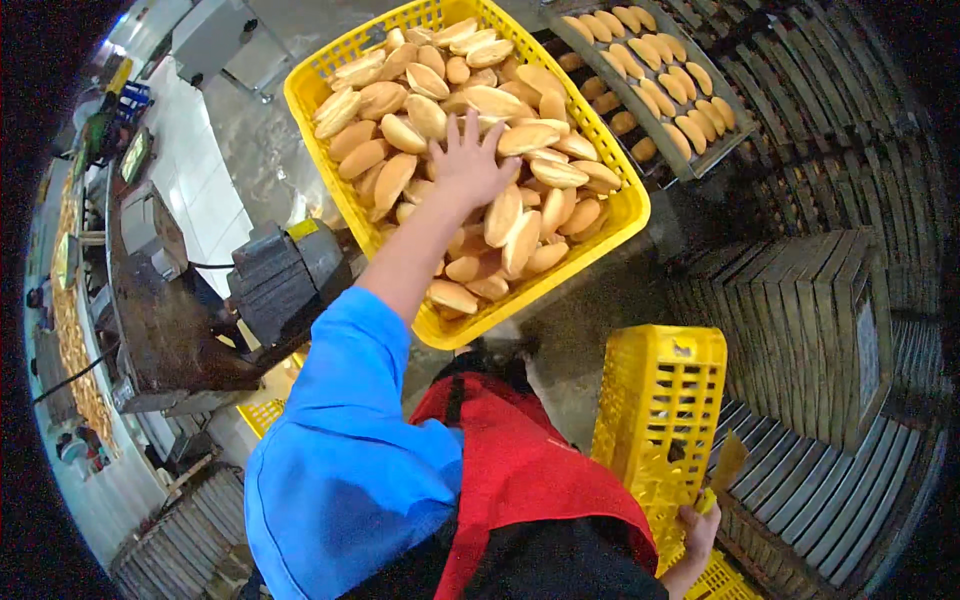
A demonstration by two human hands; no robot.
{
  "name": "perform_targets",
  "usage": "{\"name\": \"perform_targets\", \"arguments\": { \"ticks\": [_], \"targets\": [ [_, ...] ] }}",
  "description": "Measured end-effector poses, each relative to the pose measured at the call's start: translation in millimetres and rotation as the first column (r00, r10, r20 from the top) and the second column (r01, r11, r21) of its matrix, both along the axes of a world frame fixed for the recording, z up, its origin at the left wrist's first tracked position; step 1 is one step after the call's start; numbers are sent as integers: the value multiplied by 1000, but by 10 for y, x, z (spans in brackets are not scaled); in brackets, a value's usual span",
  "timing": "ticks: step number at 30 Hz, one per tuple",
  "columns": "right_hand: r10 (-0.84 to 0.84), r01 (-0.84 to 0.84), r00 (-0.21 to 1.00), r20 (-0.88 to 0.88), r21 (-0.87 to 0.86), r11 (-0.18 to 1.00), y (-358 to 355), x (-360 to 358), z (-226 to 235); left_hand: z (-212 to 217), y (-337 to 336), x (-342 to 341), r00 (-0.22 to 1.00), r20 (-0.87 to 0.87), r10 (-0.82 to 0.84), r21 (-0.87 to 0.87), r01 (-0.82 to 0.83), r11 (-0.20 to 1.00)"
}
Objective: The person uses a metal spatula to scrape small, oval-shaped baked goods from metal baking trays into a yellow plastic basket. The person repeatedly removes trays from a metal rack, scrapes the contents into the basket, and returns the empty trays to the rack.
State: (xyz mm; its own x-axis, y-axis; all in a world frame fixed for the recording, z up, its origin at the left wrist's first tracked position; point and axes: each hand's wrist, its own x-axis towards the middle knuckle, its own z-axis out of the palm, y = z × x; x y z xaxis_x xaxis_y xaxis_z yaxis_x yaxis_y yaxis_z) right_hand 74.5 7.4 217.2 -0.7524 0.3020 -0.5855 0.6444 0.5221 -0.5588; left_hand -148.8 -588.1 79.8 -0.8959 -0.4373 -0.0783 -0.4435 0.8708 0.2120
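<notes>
Yellow crate point(610, 215) is near full of bread rolls point(470, 100), heaped up to the rim on most sides, so by my read the filling is mostly done. What looks left: levelling the heap, since rolls are piled unevenly toward the crate's near-right corner. My left hand point(470, 165) is on top of the pile around the crate's middle, palm down, fingers point(452, 128) spread, flat on the rolls; grip open, not closed round any one roll. Left arm runs straight out from the blue sleeve point(340, 440) up over the crate's near rim, forearm bare, elbow nearly locked. My right hand point(698, 530) is low, well below and right of that crate, grip closed on the lower edge of a second yellow crate point(660, 420) held upright on its side; that one looks empty. Beyond the full crate's far-right edge, a dark baking tray point(650, 80) carries rows of rolls, so more stock is waiting there. Right of the crate: stacks of dark empty trays point(800, 300). Left of it: a grey motor point(285, 270) on a machine frame. Red apron point(520, 470) below the crate is mine.
</notes>
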Motion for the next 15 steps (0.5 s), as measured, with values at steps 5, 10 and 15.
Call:
{"name": "perform_targets", "arguments": {
  "ticks": [5, 10, 15],
  "targets": [
    [230, -230, 973, 1, 39, 972, 157, -386, -471, 119, 721, 261, 984, 11, -181, 62, 179, 982],
    [297, -297, 955, 8, -17, 955, 10, -899, -508, -227, 625, -123, 995, -48, -91, -92, 87, 992],
    [382, -382, 924, -27, -62, 922, 238, -1216, -739, -2, 776, 136, 965, -57, -258, -53, 255, 966]
  ]
}}
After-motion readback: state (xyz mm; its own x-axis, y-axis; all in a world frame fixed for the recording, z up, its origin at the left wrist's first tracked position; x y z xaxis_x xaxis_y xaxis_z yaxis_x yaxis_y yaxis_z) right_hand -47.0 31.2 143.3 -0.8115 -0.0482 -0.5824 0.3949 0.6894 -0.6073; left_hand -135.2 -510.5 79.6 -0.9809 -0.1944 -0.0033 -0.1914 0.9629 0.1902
